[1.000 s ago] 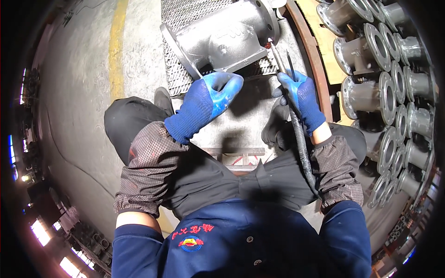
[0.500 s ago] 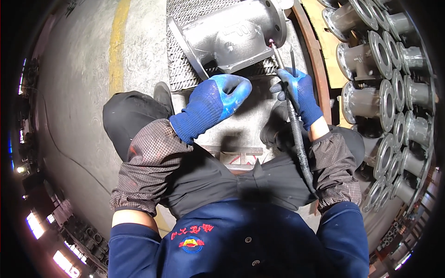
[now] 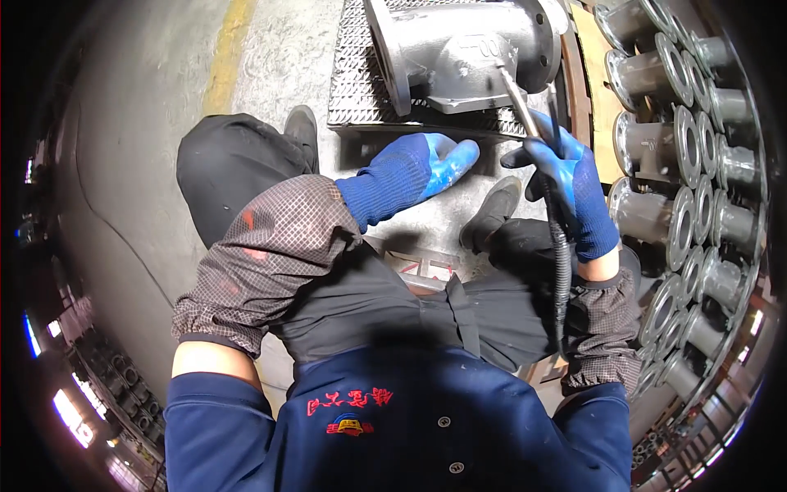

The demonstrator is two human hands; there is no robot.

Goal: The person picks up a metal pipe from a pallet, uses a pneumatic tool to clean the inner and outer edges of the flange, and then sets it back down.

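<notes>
Head camera: a grey flanged pipe casting (image 3: 459,61) lies on the metal grate (image 3: 354,94) beyond both hands, long axis running left to right — the right hand (image 3: 570,176), grasping a slim metal-tipped tool (image 3: 519,100), reaches nearer, the left hand (image 3: 422,168) loosely extended, seemingly empty.

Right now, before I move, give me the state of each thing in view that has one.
Flanged casting: lying lengthwise on the textured platform.
Slim tool: angled, tip at the casting; contact unclear.
Right grip: closed around the tool.
Left grip: apart from the casting, nothing visible in it.
Dark corrugated hose: bent, trailing down from the right grip.
Flanged pipes: stacked at the right, lying on their sides.
</notes>
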